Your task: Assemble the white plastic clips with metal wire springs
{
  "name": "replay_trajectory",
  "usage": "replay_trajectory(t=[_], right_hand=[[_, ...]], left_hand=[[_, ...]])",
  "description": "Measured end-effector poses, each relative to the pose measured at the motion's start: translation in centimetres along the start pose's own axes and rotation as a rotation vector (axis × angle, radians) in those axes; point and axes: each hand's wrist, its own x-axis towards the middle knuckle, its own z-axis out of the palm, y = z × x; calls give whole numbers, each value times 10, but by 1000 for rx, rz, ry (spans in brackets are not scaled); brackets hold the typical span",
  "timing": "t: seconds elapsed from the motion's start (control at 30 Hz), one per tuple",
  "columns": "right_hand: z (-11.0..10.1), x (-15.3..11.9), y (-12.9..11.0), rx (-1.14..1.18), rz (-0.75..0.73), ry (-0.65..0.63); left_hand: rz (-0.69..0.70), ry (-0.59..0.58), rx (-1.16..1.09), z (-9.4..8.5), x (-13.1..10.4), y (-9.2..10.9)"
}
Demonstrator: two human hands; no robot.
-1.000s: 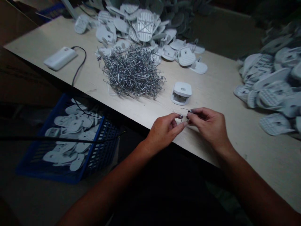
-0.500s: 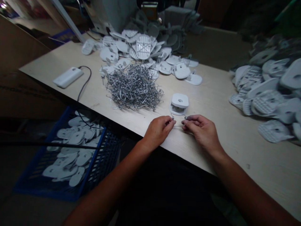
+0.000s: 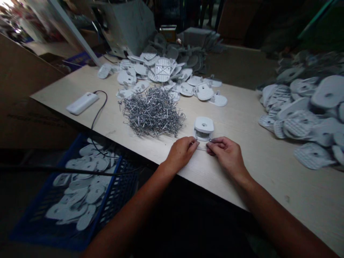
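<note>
My left hand (image 3: 183, 150) and my right hand (image 3: 225, 152) pinch the two ends of a thin wire spring (image 3: 202, 148), its straight middle stretching between them just above the tabletop. Right in front of my fingertips stands a white plastic clip (image 3: 204, 124), made of two stacked plates with a gap facing me and a hole in the upper plate. The spring's ends are at the front edge of that gap; my fingers partly hide them, so I cannot tell if they sit inside. To the left lies a tangled heap of metal wire springs (image 3: 154, 113).
White plastic plates (image 3: 162, 70) are piled at the back, with another pile (image 3: 301, 120) on the right. A white power bank (image 3: 82, 103) with a black cable (image 3: 94, 120) lies at left. Below the table edge, a blue crate (image 3: 107, 186) holds more plates.
Both hands have moved the spring closer to the white clip, so its ends now reach the clip's front. The view has tilted up slightly.
</note>
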Motion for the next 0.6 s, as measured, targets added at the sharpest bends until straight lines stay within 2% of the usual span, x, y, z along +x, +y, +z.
replay_trajectory(t=[0.3,0.6], right_hand=[[-4,10,1,14,91,-65],[-2,7,-8,54,163,-78]], left_hand=[[-11,-63,-69,-3,8,-7],[1,-84,-120,-8,9,-9]])
